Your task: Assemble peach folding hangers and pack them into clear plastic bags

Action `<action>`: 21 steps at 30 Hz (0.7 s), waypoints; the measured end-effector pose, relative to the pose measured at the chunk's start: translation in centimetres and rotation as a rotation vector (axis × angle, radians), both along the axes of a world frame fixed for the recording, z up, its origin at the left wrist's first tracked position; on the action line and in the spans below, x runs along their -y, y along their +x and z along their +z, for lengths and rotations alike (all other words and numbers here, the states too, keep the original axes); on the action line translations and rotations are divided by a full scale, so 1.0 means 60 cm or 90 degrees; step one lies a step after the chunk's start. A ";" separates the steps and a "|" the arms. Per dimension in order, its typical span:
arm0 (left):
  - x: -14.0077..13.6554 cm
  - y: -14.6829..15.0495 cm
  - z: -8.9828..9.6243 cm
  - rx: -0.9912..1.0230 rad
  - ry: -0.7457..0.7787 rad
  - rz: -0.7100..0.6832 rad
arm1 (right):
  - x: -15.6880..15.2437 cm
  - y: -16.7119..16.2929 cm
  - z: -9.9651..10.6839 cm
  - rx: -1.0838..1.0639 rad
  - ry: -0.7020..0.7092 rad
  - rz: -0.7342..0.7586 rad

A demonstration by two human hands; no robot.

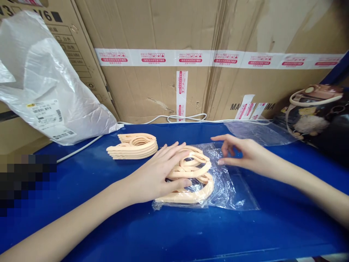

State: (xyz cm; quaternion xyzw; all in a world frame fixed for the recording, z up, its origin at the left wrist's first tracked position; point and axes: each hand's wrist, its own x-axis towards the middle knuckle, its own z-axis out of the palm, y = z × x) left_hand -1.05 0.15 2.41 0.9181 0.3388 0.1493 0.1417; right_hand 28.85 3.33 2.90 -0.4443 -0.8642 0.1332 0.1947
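A clear plastic bag (229, 189) lies on the blue table with several peach plastic pieces (191, 197) in it; they look like folding clothes hangers. My left hand (160, 174) rests on top of the bagged pieces, palm down and fingers stretched out. To the right, my right hand (240, 153) hovers by the bag's far right part, index finger extended and thumb apart, the other fingers partly curled, with nothing between them. Behind my left hand stands a neat stack of matching peach hangers (133, 147), outside the bag.
The blue table (114, 233) backs onto a large taped cardboard box (152, 87). A white mailer bag (54, 91) leans at the left. White cable (163, 117) runs along the back. At the right are another clear plastic sheet (253, 133) and a dark bag (327, 109) with a fluffy pompom.
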 end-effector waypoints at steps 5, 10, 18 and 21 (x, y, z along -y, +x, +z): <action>0.028 0.044 0.019 -0.016 -0.007 -0.042 | -0.024 0.032 -0.008 -0.012 -0.043 -0.149; 0.035 0.072 0.013 -0.013 0.014 -0.034 | -0.013 -0.007 -0.010 -0.312 -0.261 -0.045; 0.037 0.079 -0.011 0.105 0.205 -0.057 | -0.005 -0.042 -0.013 -0.503 -0.334 0.071; 0.038 0.084 -0.014 0.088 0.383 -0.132 | -0.010 -0.041 -0.015 -0.441 -0.302 0.152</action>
